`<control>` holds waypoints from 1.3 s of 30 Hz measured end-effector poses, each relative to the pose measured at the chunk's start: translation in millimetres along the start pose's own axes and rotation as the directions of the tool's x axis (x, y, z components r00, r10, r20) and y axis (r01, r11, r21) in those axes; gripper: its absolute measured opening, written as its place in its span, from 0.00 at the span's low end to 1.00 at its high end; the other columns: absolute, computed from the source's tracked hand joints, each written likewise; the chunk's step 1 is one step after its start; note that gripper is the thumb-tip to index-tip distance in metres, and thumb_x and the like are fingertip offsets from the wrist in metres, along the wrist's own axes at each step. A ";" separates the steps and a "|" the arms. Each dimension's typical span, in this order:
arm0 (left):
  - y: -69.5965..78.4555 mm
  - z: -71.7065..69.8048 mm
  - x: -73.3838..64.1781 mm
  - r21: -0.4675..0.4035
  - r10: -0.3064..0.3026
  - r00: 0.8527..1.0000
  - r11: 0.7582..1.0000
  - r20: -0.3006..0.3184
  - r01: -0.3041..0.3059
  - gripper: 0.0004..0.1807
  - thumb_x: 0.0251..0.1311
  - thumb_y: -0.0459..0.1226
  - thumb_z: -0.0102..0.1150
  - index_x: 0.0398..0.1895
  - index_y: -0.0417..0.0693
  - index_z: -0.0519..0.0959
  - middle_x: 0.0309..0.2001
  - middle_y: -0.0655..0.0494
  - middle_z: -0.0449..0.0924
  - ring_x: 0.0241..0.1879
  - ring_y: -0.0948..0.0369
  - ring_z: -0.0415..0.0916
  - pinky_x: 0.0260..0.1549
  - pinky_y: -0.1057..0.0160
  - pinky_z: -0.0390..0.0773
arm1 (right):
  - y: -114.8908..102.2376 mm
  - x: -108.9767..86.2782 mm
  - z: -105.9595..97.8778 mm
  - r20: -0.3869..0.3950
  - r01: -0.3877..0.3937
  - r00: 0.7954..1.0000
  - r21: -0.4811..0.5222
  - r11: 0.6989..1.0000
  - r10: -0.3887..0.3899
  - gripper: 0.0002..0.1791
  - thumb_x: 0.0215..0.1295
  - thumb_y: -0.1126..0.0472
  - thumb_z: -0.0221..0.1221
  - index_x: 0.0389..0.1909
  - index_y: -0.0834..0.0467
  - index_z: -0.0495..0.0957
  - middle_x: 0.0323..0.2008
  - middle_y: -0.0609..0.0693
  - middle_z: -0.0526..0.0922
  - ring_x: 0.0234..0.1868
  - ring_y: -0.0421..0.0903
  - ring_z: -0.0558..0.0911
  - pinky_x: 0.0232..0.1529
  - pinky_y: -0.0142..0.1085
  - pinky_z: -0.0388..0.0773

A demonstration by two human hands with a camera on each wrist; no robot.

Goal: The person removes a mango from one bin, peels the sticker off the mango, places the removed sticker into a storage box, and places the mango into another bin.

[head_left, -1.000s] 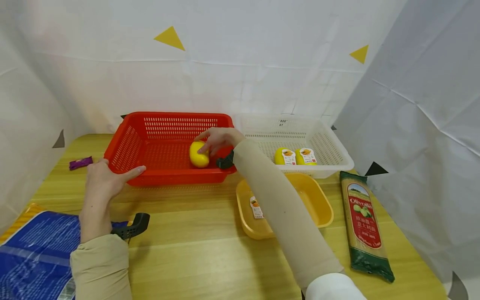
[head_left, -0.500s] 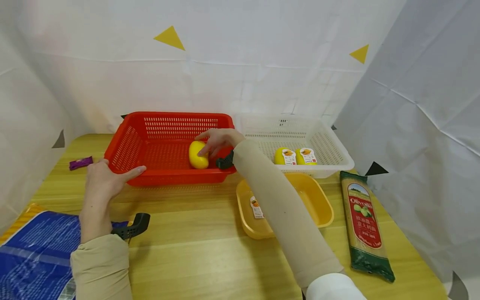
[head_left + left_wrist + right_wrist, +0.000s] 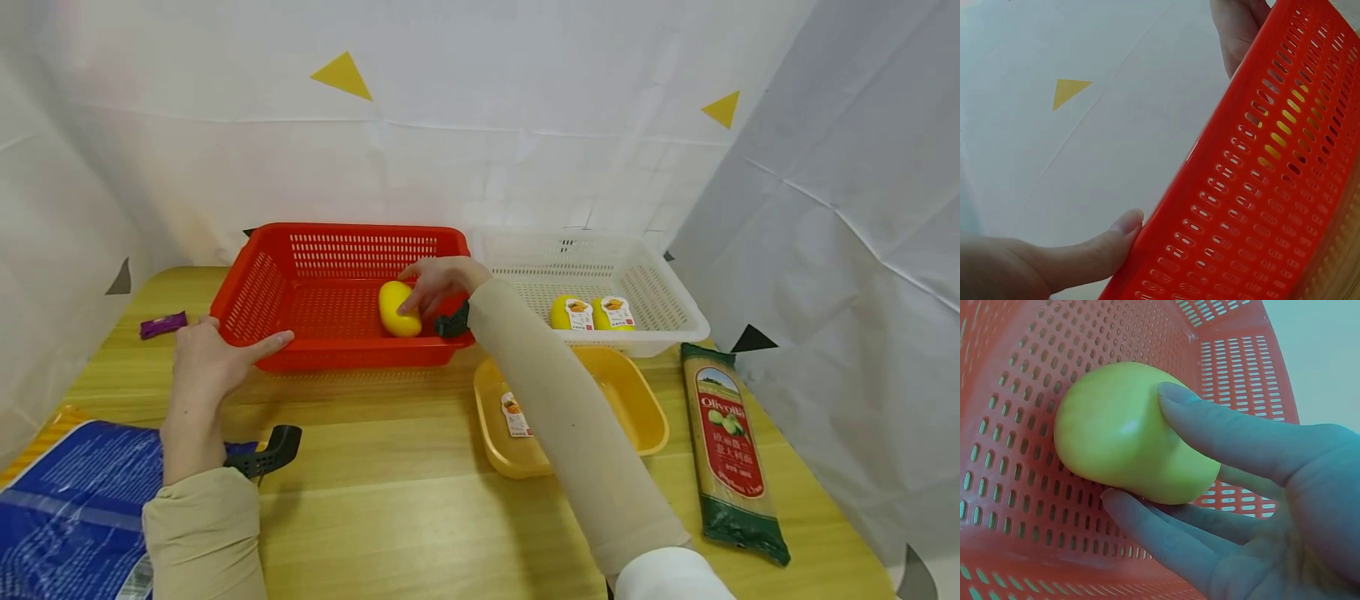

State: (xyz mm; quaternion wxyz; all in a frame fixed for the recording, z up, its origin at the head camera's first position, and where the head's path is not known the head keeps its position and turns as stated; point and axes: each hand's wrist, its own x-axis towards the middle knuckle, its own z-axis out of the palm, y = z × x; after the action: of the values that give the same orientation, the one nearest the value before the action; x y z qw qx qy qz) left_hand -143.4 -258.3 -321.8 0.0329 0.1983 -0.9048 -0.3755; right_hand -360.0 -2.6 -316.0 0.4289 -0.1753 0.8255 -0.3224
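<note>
A smooth yellow mango [image 3: 396, 310] lies inside the red plastic basket [image 3: 352, 354], near its right end. My right hand [image 3: 442, 279] reaches in from the right and holds the mango between thumb and fingers. The right wrist view shows the thumb on top of the mango [image 3: 1122, 425] and the other fingers under it, close to the perforated basket wall. My left hand [image 3: 210, 358] grips the basket at its front left corner. In the left wrist view its thumb [image 3: 1107, 247] presses against the rim, while its other fingers are out of sight.
Right of the red basket stands a white basket [image 3: 675, 310] with two labelled mangoes [image 3: 562, 312]. A yellow tray [image 3: 652, 425] sits in front, partly under my right forearm. A spaghetti packet [image 3: 729, 450] lies at right, a blue bag [image 3: 82, 508] and purple wrapper [image 3: 163, 325] at left.
The mango has turned slightly in my right hand while staying at the same spot in the red basket. My left hand keeps its place on the corner.
</note>
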 end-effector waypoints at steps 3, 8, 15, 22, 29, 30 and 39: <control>0.6 0.2 -0.3 0.002 0.007 1.000 1.000 -0.001 -0.007 0.52 0.59 0.61 0.63 0.64 0.21 0.61 0.58 0.26 0.66 0.51 0.37 0.68 0.31 0.59 0.75 | 1.9 2.1 -1.7 0.005 -0.003 1.000 0.013 1.000 0.003 0.48 0.62 0.59 0.69 0.78 0.53 0.52 0.69 0.55 0.67 0.52 0.51 0.84 0.59 0.43 0.79; 1.3 0.5 -0.7 -0.007 0.005 1.000 1.000 0.005 -0.005 0.52 0.59 0.61 0.63 0.65 0.21 0.60 0.58 0.26 0.66 0.52 0.37 0.68 0.32 0.58 0.75 | 3.8 1.5 -4.1 0.015 -0.002 1.000 0.029 1.000 0.002 0.49 0.61 0.60 0.69 0.78 0.56 0.51 0.71 0.57 0.65 0.52 0.53 0.84 0.59 0.45 0.79; 1.4 1.3 -0.6 -0.018 0.000 1.000 1.000 0.008 0.000 0.53 0.59 0.60 0.63 0.66 0.21 0.59 0.60 0.25 0.65 0.53 0.36 0.68 0.33 0.59 0.76 | 0.1 -8.9 -4.2 0.001 -0.038 0.999 -0.001 0.999 0.038 0.50 0.62 0.58 0.69 0.79 0.56 0.49 0.74 0.56 0.60 0.55 0.56 0.83 0.61 0.45 0.78; 1.0 0.8 0.2 -0.024 -0.007 1.000 1.000 0.011 0.007 0.53 0.59 0.60 0.62 0.68 0.22 0.58 0.61 0.25 0.64 0.55 0.36 0.67 0.36 0.56 0.77 | -4.6 -18.7 -3.6 -0.032 -0.066 0.997 -0.019 0.998 0.065 0.50 0.63 0.58 0.68 0.79 0.58 0.48 0.75 0.56 0.59 0.58 0.57 0.82 0.64 0.44 0.75; 0.9 0.5 -0.3 -0.022 -0.015 1.000 1.000 0.013 0.016 0.53 0.60 0.60 0.62 0.69 0.23 0.57 0.62 0.25 0.64 0.56 0.35 0.67 0.40 0.51 0.80 | -7.7 -22.5 -5.4 -0.074 -0.056 0.996 -0.113 0.992 0.048 0.49 0.62 0.54 0.69 0.78 0.57 0.51 0.76 0.53 0.57 0.55 0.51 0.84 0.65 0.42 0.74; 0.9 0.4 -0.4 -0.019 -0.015 1.000 1.000 0.011 0.016 0.53 0.60 0.60 0.62 0.69 0.23 0.57 0.62 0.25 0.64 0.56 0.35 0.67 0.40 0.51 0.79 | -8.2 -23.3 -5.9 -0.076 -0.051 0.996 -0.121 0.991 0.041 0.49 0.62 0.54 0.69 0.78 0.57 0.52 0.76 0.53 0.57 0.55 0.50 0.84 0.64 0.42 0.75; 2.0 0.1 -1.5 -0.022 -0.027 1.000 0.999 0.007 0.027 0.53 0.60 0.60 0.62 0.69 0.23 0.58 0.63 0.25 0.65 0.57 0.35 0.66 0.41 0.49 0.79 | -13.0 -37.7 -9.1 -0.111 0.027 0.993 -0.210 0.977 -0.052 0.47 0.61 0.57 0.70 0.77 0.57 0.55 0.77 0.56 0.54 0.56 0.50 0.82 0.57 0.39 0.80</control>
State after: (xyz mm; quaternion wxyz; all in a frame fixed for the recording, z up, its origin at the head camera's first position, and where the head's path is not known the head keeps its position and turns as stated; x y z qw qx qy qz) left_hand -142.7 -256.4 -320.3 0.0272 0.2089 -0.8978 -0.3867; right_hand -345.8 12.7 -280.8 0.3532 -0.2165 0.8745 -0.2524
